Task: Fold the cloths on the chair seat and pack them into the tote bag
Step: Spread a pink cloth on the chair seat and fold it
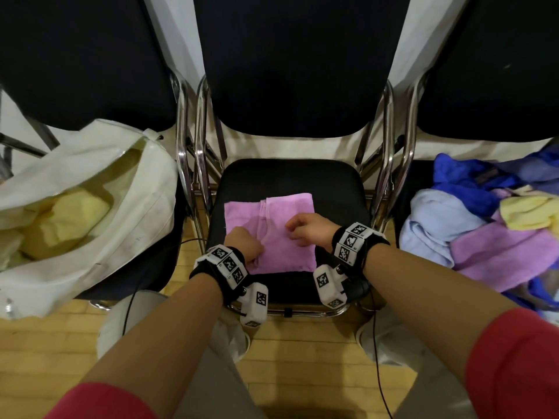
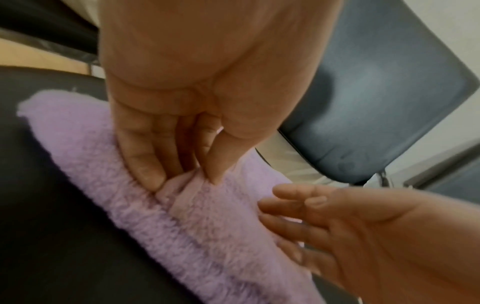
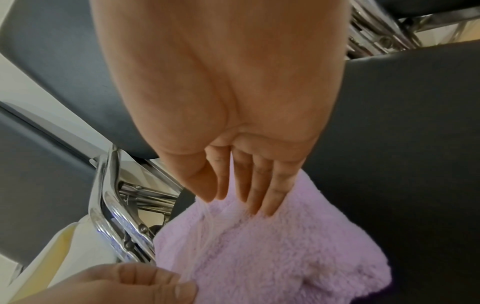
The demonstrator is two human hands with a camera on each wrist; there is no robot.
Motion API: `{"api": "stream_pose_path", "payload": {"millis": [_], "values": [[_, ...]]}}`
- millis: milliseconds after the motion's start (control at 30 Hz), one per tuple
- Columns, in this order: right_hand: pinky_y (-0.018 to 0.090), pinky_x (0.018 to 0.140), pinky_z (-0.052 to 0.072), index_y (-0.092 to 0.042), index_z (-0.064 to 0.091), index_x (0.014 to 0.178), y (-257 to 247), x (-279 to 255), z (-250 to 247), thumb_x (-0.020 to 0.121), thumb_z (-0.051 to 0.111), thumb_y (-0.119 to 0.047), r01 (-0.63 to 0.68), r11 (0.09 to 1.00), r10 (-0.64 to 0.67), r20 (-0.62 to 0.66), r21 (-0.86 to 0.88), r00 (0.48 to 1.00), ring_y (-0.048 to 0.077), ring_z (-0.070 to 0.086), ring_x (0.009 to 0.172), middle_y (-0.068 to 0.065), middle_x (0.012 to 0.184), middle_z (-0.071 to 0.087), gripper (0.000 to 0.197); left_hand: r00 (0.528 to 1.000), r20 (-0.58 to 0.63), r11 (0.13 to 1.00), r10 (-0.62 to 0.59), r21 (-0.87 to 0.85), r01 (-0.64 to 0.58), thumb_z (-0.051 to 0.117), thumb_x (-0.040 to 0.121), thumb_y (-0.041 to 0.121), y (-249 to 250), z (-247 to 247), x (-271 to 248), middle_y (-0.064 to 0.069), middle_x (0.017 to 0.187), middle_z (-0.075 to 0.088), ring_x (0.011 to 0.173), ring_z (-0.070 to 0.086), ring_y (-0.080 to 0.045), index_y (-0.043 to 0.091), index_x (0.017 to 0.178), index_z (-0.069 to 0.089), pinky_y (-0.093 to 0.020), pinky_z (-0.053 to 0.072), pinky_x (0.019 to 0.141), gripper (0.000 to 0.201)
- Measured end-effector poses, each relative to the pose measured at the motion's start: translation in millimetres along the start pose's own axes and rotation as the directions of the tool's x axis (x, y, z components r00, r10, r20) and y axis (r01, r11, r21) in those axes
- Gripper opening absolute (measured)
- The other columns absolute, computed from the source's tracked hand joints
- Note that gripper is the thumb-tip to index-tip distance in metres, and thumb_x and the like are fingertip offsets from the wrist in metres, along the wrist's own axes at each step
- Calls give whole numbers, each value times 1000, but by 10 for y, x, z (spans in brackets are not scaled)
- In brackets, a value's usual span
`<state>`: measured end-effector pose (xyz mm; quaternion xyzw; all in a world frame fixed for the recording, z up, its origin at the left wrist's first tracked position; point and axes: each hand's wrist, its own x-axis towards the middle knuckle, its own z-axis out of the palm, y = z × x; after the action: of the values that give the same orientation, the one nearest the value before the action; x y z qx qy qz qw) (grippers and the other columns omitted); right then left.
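A pink cloth (image 1: 287, 213) lies partly folded on the black seat (image 1: 287, 176) of the middle chair, with one layer turned over its right part. My left hand (image 1: 254, 255) pinches a small ridge of the cloth near its front left edge, seen close in the left wrist view (image 2: 187, 179). My right hand (image 1: 295, 231) rests on the cloth's right part with straight fingers (image 3: 259, 197) touching the pile (image 3: 272, 257). The white tote bag (image 1: 142, 219) stands open on the left chair and holds yellow cloths (image 1: 69, 219).
A loose heap of blue, light blue, pink and yellow cloths (image 1: 484, 231) lies on the right chair. Chrome chair frames (image 1: 390, 164) stand on both sides of the middle seat. Black backrests rise behind. Wooden floor (image 1: 302, 337) shows below the seat.
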<state>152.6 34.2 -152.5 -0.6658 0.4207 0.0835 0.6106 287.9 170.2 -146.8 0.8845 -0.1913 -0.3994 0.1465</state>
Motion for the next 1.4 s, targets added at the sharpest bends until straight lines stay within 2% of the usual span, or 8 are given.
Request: {"api": "stream_pose_path", "payload": {"millis": [300,500,767,967,1100,1233,1333,1400], "values": [[42,96,53,-18,67,111,76,-135,-126,90,52,-3,50,987,-88,-252,-153,964,25,62,106,4,118,63,30,997,9,997,73,-15,-73,70,88,36,96,131,42,-8,86,67,76,66,-24,17,99,59,-27,47,55,25],[38,97,52,-15,61,126,129,-223,-213,92,54,-6,19,984,-54,-192,-178,980,18,57,108,3,122,57,35,999,-31,999,-28,18,28,72,86,44,186,232,95,-11,116,60,103,61,-29,14,124,52,-40,54,90,52],[32,74,57,-20,60,126,111,-299,-315,90,57,-4,-66,996,56,-183,-52,981,22,63,103,5,115,62,40,999,-48,987,0,-158,-7,62,94,29,285,214,68,-8,108,61,104,60,-31,12,115,61,-40,49,95,27],[36,78,59,-20,62,123,48,-325,-214,88,55,-1,-43,999,41,-212,-7,976,25,62,106,7,113,63,40,988,-67,864,137,-481,-152,69,81,16,202,106,12,-12,92,71,91,67,-30,10,95,71,-43,57,86,16],[37,80,60,-21,62,121,-30,-356,-136,87,55,-3,-15,1000,9,-208,-24,978,24,63,104,6,113,62,40,978,-39,775,204,-604,-186,62,84,-1,203,30,-74,-9,84,66,84,62,-26,6,93,70,-32,50,66,14],[30,65,56,-24,62,111,-137,-344,-29,88,56,-3,40,999,-42,-195,-12,980,22,68,95,7,110,65,32,945,-90,685,315,-668,-292,57,83,-8,161,-140,-185,-4,75,68,77,65,-19,4,97,70,-29,50,65,22],[30,61,55,-19,62,116,-200,-313,115,92,54,-2,56,998,-52,-147,25,988,24,69,81,15,109,69,30,957,-145,669,250,-689,-279,53,83,-11,31,-259,-244,2,57,62,54,59,-9,6,80,66,-21,46,50,21],[34,66,58,-16,62,118,-184,-283,200,90,56,-1,34,998,-29,-98,44,995,25,69,81,18,110,69,32,979,-157,690,131,-695,-203,58,80,-8,-139,-231,-188,-7,70,63,68,61,-20,5,80,65,-28,51,61,15]]}}
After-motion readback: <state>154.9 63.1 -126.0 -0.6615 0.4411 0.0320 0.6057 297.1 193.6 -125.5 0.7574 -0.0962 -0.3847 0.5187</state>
